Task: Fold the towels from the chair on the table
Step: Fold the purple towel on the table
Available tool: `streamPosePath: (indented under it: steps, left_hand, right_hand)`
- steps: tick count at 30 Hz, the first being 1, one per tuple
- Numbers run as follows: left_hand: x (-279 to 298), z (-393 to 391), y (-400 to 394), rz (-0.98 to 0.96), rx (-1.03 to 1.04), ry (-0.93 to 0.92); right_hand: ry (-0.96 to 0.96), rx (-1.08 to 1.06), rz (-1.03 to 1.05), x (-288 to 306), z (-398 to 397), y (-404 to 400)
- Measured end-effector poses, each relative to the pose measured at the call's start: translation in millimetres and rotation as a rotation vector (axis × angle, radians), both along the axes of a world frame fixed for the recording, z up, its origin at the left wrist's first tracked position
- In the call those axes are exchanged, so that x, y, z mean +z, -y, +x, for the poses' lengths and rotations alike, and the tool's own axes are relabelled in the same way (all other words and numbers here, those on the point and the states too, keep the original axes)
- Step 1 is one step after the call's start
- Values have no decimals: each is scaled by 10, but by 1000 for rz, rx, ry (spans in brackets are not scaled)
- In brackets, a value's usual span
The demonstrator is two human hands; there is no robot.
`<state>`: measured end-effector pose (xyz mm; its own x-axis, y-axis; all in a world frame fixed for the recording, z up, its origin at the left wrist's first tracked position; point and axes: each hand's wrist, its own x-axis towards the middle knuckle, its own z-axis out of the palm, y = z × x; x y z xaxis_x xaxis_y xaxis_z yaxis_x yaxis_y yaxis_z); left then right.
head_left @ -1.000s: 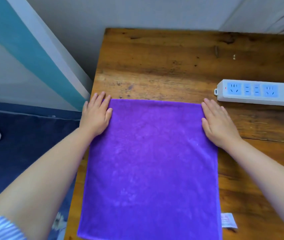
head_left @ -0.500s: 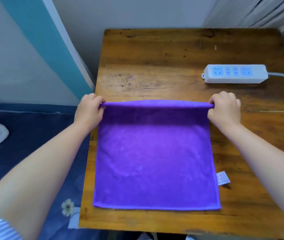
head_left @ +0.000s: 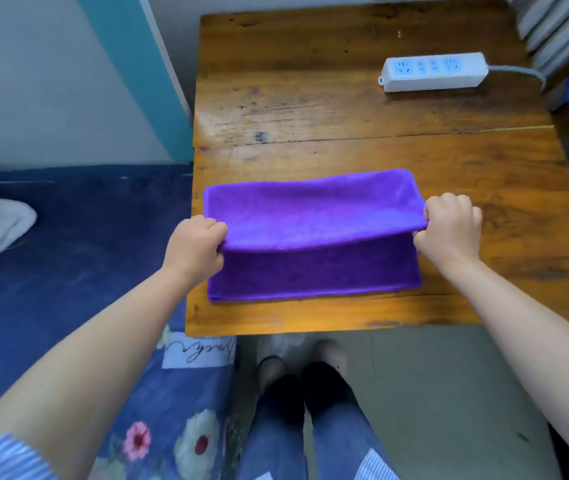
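Soft, even daylight fills the scene. A pale glare lies on the wooden table (head_left: 276, 109) at its far left. Shadows are faint. Edges bend from the wide lens, and slight blur softens everything.

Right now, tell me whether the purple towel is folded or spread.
Partly folded: both hands, left hand and right hand, hold the purple towel's far edge, doubled toward its near edge.

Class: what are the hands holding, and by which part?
The purple towel: left hand and right hand each pinch an end of its folded-over edge.
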<state>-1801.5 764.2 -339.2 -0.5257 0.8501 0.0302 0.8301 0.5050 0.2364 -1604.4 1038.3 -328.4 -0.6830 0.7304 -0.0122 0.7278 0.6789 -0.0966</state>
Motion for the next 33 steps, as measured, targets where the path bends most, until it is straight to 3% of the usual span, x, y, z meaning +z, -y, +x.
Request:
streamPosePath:
  steps: [8, 15, 29, 33]
  left_hand:
    - [-68, 331, 186, -3, 53, -38]
    - [-206, 472, 329, -4, 31, -63]
    - [-323, 607, 519, -338, -123, -45]
    - [-261, 616, 527, -261, -142, -34]
  right_hand:
    - [63, 80, -5, -112, 410, 183]
    - [-144, 268, 61, -233, 633, 273]
    - [102, 313, 14, -423, 833, 343]
    - [72, 342, 17, -377, 789, 384]
